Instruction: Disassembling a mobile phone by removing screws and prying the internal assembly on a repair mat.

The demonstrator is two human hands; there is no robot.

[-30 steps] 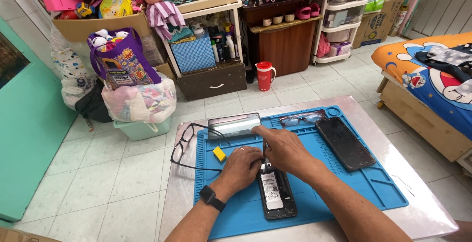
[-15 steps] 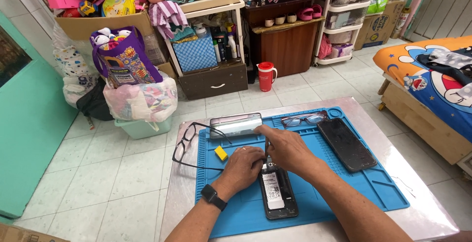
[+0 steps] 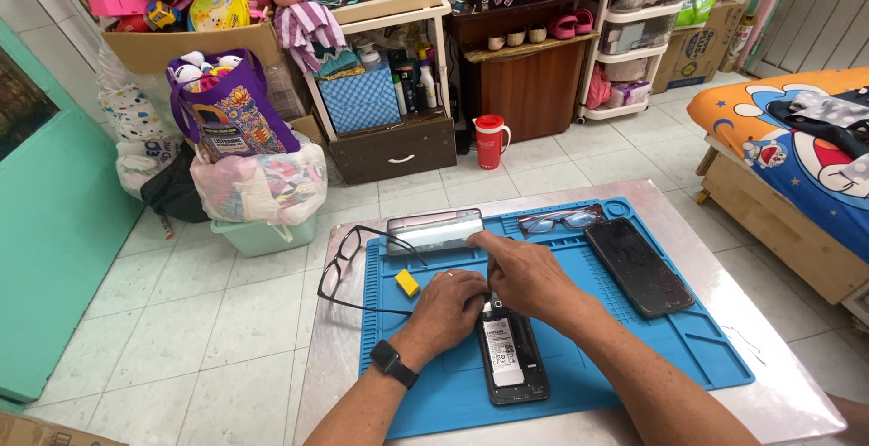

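Observation:
An opened phone (image 3: 511, 356) with its white battery showing lies on the blue work mat (image 3: 634, 355). My left hand (image 3: 451, 309), a dark watch on its wrist, rests fingers-down on the phone's top left corner. My right hand (image 3: 528, 275) is closed around a thin dark tool whose tip points down at the phone's top edge. A small yellow pick (image 3: 406, 282) lies just left of my left hand. A second phone (image 3: 638, 266), screen dark, lies to the right on the mat.
A clear rectangular box (image 3: 434, 230) stands at the mat's far edge. Black glasses (image 3: 348, 268) hang over the table's left edge; another pair (image 3: 561, 220) lies on the mat's top. A red jug (image 3: 490, 141), shelves, bags and a bed (image 3: 797, 156) surround the table.
Both hands stay at the top of the opened phone; only the view has shifted slightly.

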